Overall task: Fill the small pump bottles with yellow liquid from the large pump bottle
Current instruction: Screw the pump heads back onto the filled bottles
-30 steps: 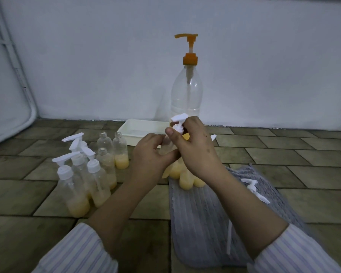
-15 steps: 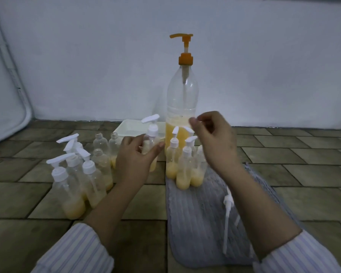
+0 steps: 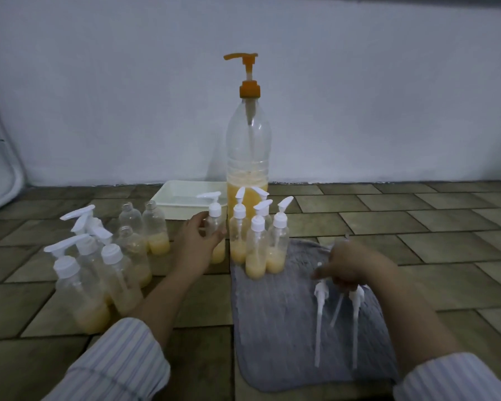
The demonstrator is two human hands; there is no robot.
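Tiled floor runs up to a plain white wall, and everything sits low on it. Against the wall stands the large pump bottle (image 3: 248, 157), its orange pump up, yellow liquid only in its lowest part. Just in front, on the grey towel (image 3: 284, 328), a tight cluster of capped small bottles (image 3: 258, 241) holds a little yellow each, probably grouped there as the finished lot. The left hand (image 3: 195, 247) grips one more capped small bottle (image 3: 214, 227) at its body, fingers curled round it, just beside that cluster, as if placing it with the rest. The right hand (image 3: 350, 270) hovers low over the loose white pump heads (image 3: 336, 308) lying on the towel, where drips would be caught; its fingers curl down, but blur hides whether they pinch one. Further left, three uncapped bottles (image 3: 145, 230) wait beside other capped ones (image 3: 93, 273), near a white tray (image 3: 185, 198). Striped sleeves are cut off by the bottom edge.
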